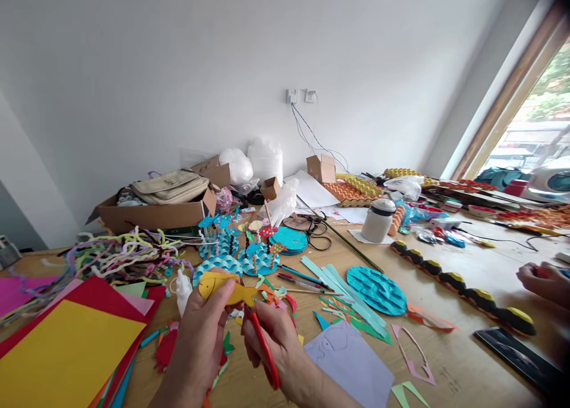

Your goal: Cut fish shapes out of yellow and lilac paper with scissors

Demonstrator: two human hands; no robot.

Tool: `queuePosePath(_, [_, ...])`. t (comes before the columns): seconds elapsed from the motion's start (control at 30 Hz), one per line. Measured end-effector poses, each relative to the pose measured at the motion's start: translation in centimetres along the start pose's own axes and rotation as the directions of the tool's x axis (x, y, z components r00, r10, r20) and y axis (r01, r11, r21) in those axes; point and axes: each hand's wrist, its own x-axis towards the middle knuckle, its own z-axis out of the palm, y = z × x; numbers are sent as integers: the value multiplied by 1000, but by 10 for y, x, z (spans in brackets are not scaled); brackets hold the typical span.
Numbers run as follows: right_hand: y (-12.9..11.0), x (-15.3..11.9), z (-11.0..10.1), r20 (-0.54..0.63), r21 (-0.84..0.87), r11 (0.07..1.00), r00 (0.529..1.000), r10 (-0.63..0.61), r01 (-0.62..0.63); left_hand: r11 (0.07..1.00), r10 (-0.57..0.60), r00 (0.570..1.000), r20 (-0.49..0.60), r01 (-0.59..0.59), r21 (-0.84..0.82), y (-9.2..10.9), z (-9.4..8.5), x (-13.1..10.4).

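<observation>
My left hand (207,322) pinches a yellow paper fish (212,284) with a drawn eye and gill line. Red-handled scissors (266,351) are gripped in my right hand (280,337), and their blades meet the fish near its tail. Paper scraps (229,342) in several colours lie beneath both hands. A purple paper sheet (351,360) with a pencilled fish outline rests to the right of my right hand. Just beyond the fish stand small models of paper fish (268,232) on blue wavy bases (218,266). A white glue bottle (183,289) is behind my left hand.
Coloured paper sheets (71,348) and tangled pipe cleaners (129,256) cover the left side. To the right are a blue corrugated disc (376,289), a white jar (378,221), a black-and-yellow egg-carton strip (458,283) and a phone (512,351). Another person's hand (545,283) shows at the right edge.
</observation>
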Motion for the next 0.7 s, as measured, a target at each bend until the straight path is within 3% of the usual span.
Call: queuePosePath(0.7, [4, 3, -5, 13, -10, 999, 999, 50, -50, 999, 0, 1000, -12, 1, 46, -2, 2, 1])
